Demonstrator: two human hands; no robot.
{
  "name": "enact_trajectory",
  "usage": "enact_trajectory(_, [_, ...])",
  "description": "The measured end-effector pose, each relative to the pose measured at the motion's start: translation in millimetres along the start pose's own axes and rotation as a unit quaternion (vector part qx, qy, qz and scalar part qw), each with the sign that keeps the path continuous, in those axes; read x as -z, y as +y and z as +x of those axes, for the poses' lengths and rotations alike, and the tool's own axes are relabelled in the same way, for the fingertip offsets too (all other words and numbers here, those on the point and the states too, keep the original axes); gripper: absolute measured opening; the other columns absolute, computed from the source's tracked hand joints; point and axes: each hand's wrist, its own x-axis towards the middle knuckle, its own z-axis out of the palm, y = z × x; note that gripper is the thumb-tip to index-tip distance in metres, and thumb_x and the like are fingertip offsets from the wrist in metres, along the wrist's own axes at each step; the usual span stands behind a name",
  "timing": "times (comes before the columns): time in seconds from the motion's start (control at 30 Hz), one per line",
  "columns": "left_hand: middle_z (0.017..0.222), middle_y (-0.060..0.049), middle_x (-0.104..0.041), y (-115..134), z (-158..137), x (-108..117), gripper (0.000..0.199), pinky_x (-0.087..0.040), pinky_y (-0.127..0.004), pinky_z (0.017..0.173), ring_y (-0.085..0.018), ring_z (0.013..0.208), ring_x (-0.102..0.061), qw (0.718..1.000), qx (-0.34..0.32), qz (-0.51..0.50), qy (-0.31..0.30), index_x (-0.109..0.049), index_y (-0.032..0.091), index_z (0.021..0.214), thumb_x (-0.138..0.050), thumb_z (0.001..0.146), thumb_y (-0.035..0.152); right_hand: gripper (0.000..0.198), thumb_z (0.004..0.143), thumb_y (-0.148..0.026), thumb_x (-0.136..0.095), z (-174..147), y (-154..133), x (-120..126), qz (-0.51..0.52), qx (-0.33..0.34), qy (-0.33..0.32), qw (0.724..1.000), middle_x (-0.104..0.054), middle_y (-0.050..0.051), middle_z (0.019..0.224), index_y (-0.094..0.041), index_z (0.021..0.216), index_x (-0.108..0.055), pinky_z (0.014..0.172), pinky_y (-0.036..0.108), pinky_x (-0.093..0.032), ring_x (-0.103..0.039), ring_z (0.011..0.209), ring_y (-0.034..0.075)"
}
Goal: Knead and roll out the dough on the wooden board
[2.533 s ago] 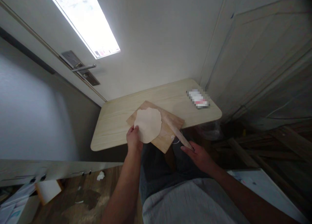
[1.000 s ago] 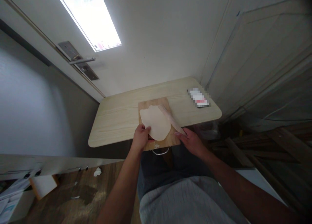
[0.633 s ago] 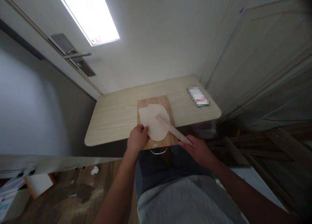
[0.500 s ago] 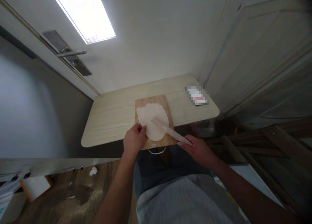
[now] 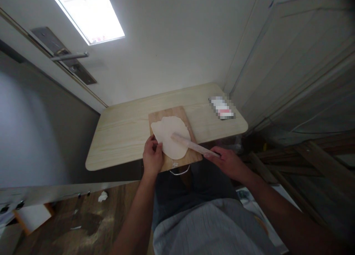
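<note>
On the wooden board [image 5: 192, 155] lies the flattened dough [image 5: 168, 142], the rolling pin [image 5: 191, 144] angled over it. Your right hand [image 5: 229, 162] grips the pin; your left hand [image 5: 153, 155] meets the dough's edge, whether pinching I can't tell. Rolling seems underway; the next stroke calls for even pressure.

So the outfit here is pretty basic tbh. Up top it's a grey shirt [image 5: 213, 229], kinda heathered, with thin darker streaks running through the fabric and a bunch of soft creases around the belly. Below that, dark trousers [image 5: 216, 184], somewhere between charcoal and navy, going a bit bluer along the left edge, could be denim but it's too dim to tell. Left forearm [image 5: 135, 214] and right forearm [image 5: 277, 203] are both bare as far as they show, and both hands [image 5: 153, 159] are bare too.
</note>
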Motion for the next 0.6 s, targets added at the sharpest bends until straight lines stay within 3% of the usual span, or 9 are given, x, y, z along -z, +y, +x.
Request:
enact_trajectory(0.23, [0.131,-0.006,-0.062,-8,6,-1,0.012,-0.043,-0.035,0.106,-0.020,0.117,-0.059,0.998,0.029,-0.052,0.012,-0.056,0.022,0.082,-0.052,0.089,0.031,0.047,0.086,-0.066,-0.052,3,-1,7,-0.003,0.001,-0.006,1.000,-0.066,0.001,0.068,-0.022,0.085,-0.070,0.054,0.027,-0.036,-0.058,0.062,0.016])
enact_trajectory(0.37, [0.127,-0.009,-0.060,-9,9,2,0.010,-0.043,-0.040,0.106,-0.022,0.118,-0.057,0.999,0.017,-0.004,0.049,-0.055,0.022,0.094,-0.057,0.086,0.027,0.046,0.085,-0.065,-0.054,5,0,9,0.000,-0.002,-0.008,1.000,-0.067,0.000,0.068,-0.023,0.089,-0.072,0.053,0.026,-0.036,-0.056,0.059,0.015])
enact_trajectory(0.5, [0.128,-0.012,-0.057,18,23,-2,0.025,-0.036,-0.041,0.112,-0.023,0.125,-0.051,0.991,-0.082,0.049,0.096,-0.053,0.021,0.111,-0.056,0.087,0.023,0.045,0.085,-0.064,-0.055,7,0,10,0.004,-0.001,-0.005,1.000,-0.067,0.000,0.068,-0.022,0.091,-0.072,0.053,0.026,-0.036,-0.057,0.059,0.015])
enact_trajectory(0.6, [0.123,-0.011,-0.061,45,38,-20,0.016,-0.039,-0.038,0.109,-0.021,0.121,-0.053,0.983,-0.172,0.055,0.027,-0.056,0.020,0.107,-0.050,0.093,0.025,0.045,0.085,-0.064,-0.055,10,0,9,0.002,0.002,0.003,1.000,-0.068,0.001,0.071,-0.023,0.090,-0.072,0.054,0.026,-0.037,-0.058,0.062,0.016])
